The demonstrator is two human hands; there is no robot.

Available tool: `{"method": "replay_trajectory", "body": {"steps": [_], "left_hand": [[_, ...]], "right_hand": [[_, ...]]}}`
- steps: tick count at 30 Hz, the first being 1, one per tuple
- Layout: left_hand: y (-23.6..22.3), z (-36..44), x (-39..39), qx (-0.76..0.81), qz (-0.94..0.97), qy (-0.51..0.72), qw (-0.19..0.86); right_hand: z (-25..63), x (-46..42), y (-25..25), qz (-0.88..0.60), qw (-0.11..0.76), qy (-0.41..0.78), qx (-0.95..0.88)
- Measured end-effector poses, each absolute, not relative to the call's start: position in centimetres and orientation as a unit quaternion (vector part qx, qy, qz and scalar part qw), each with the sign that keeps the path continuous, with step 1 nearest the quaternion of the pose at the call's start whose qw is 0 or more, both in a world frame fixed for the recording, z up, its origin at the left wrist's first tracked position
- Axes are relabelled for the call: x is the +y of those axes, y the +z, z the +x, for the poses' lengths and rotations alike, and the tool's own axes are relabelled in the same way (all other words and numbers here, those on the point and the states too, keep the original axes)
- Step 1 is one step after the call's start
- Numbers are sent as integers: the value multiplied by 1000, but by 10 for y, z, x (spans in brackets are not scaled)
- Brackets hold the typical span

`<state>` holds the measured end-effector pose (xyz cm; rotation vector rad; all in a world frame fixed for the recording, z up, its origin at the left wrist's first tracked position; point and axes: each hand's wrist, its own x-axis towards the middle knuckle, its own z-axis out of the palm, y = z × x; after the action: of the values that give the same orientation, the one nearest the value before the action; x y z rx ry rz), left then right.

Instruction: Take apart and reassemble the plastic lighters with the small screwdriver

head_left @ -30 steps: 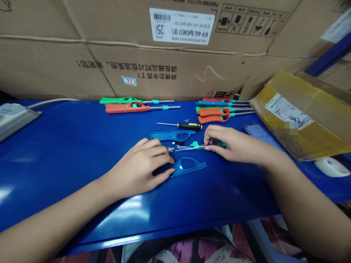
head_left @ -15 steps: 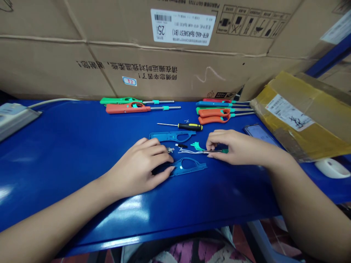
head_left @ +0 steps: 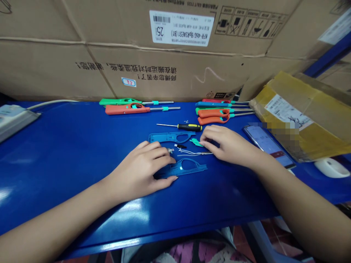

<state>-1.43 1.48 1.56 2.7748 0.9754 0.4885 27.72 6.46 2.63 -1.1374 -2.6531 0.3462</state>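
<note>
My left hand (head_left: pixel 146 166) lies palm down with fingers apart over the left end of the lower blue lighter casing half (head_left: pixel 193 168). Its thumb is beside the casing's near edge, and small metal parts (head_left: pixel 170 150) show past its fingertips. My right hand (head_left: pixel 226 144) pinches the end of a green plastic trigger (head_left: pixel 195 142). Below that hand, a metal lighter tube (head_left: pixel 206 153) with white wires (head_left: pixel 189 151) lies on the table, partly hidden. A small black part with a white end (head_left: pixel 181 146) sits between the two casing halves. The upper casing half (head_left: pixel 167 137) lies beyond.
A black-and-yellow screwdriver (head_left: pixel 189 127) lies behind the parts. Assembled lighters (head_left: pixel 127 109) rest at back left, others (head_left: pixel 214 112) at back right. A phone (head_left: pixel 267 144), a taped carton (head_left: pixel 298 113) and a white mouse (head_left: pixel 332 168) are on the right; a power strip (head_left: pixel 18 118) is far left.
My right hand has let go of the metal tube and moved left and slightly away to the green trigger. My left hand's thumb and forefinger are a little farther apart. The phone's screen is more exposed.
</note>
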Motion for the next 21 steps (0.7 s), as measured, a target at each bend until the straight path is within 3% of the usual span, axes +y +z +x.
{"method": "replay_trajectory", "body": {"steps": [8, 21], "left_hand": [[15, -7, 11, 376, 889, 234, 113], [14, 8, 3, 364, 819, 371, 241]], "right_hand": [[266, 51, 33, -316, 233, 158, -906], [245, 30, 29, -243, 220, 135, -935]]}}
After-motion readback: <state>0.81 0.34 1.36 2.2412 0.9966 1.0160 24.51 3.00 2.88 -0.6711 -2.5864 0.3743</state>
